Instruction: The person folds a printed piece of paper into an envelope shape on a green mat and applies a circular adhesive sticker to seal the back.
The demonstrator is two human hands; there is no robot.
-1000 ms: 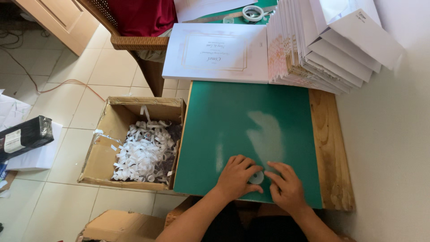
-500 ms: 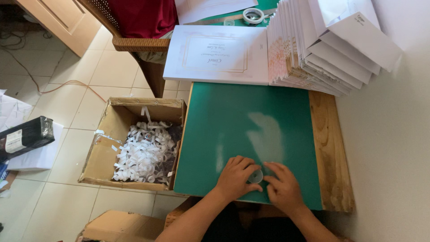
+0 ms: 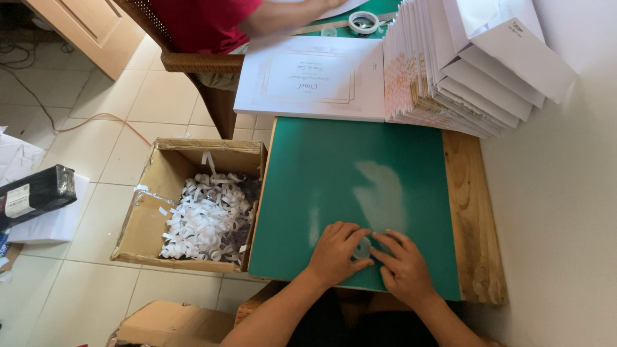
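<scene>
- Your left hand (image 3: 335, 252) and right hand (image 3: 403, 268) sit together on the green mat (image 3: 360, 167), near its front edge.
- The small clear tape roll (image 3: 362, 248) lies flat between them, fingertips of both pinching it; neither hand's nearer.

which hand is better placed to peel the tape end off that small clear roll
Right, probably: the right hand has its fingertips at the edge of the small clear tape roll, while the left hand covers and steadies it on the green cutting mat.
</scene>
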